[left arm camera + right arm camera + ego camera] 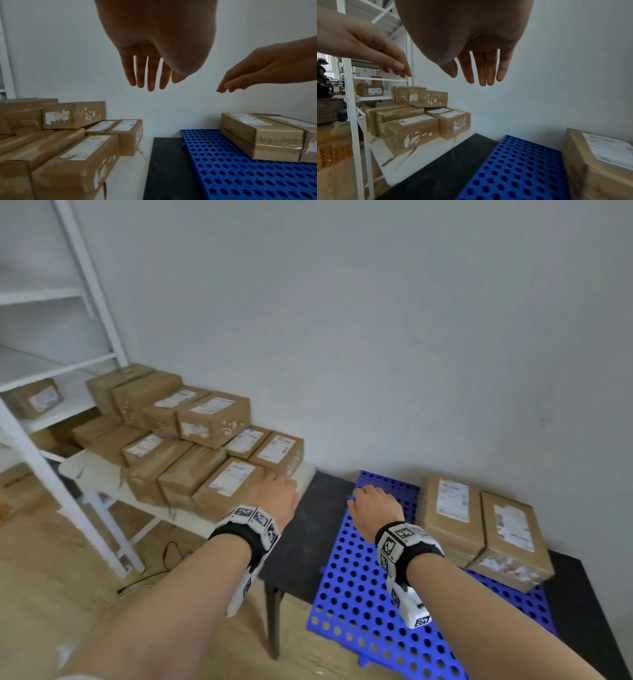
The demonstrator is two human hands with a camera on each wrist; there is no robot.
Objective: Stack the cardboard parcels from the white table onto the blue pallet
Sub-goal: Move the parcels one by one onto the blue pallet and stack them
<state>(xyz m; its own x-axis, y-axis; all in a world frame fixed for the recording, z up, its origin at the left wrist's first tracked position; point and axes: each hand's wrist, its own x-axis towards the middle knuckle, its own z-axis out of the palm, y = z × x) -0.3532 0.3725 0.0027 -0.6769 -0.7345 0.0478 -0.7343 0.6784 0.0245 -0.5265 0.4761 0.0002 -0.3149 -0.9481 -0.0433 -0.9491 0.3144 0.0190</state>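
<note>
Several brown cardboard parcels (191,436) with white labels are piled on the white table (102,474) at the left. Two parcels (479,529) lie side by side on the far right of the blue perforated pallet (363,587). My left hand (274,494) hovers over the nearest table parcel (226,487), fingers (147,75) straight and empty. My right hand (373,501) floats above the pallet's near-left part, fingers (484,70) straight, holding nothing. Both hands are apart from every parcel in the wrist views.
The pallet rests on a black table (318,529) next to the white one. A white metal shelf rack (89,313) with a parcel (34,398) stands at the left. A grey wall (376,337) backs everything. An orange crate (332,152) and a distant person (321,75) appear far left.
</note>
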